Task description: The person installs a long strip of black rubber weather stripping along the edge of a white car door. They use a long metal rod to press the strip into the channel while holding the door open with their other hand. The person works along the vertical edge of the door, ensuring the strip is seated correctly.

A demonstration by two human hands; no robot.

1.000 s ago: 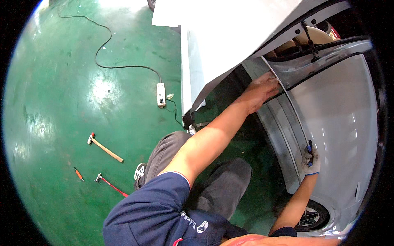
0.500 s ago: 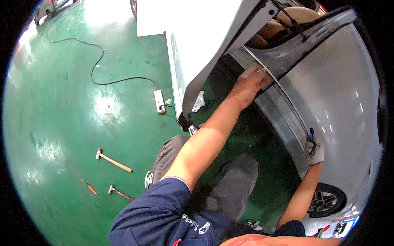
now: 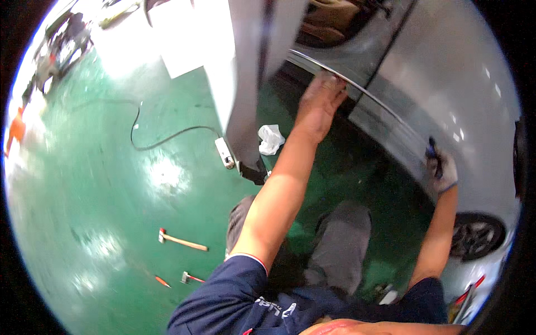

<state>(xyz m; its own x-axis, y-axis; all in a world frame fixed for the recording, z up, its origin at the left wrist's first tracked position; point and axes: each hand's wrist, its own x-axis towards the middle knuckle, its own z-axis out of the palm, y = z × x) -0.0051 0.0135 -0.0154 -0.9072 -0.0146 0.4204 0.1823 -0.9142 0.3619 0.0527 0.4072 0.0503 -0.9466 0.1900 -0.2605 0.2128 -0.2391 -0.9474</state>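
Note:
A long thin metal rod point(image 3: 385, 105) runs along the lower side of a grey car point(image 3: 446, 84). My bare left hand point(image 3: 321, 106) closes on it below the door opening, its fingertips partly blurred. Farther right, my right hand point(image 3: 444, 172), in a pale work glove, grips a dark blue-black handle point(image 3: 433, 149) that sticks up past the fingers. This hand is close against the car's side, in front of the wheel point(image 3: 477, 237). Whether the handle joins the rod cannot be made out.
An open car door point(image 3: 245, 84) stands left of my left arm. Behind its lower corner lie a white power strip point(image 3: 224, 153) with a black cord and a crumpled white bag point(image 3: 271, 139). Two hammers point(image 3: 187, 242) point(image 3: 192, 277) and an orange-handled tool point(image 3: 162, 281) rest on the green floor.
My view has shifted, so the floor tools appear farther right and lower. Both hands keep their places along the rod and the car; my right hand's handle tilts a little differently.

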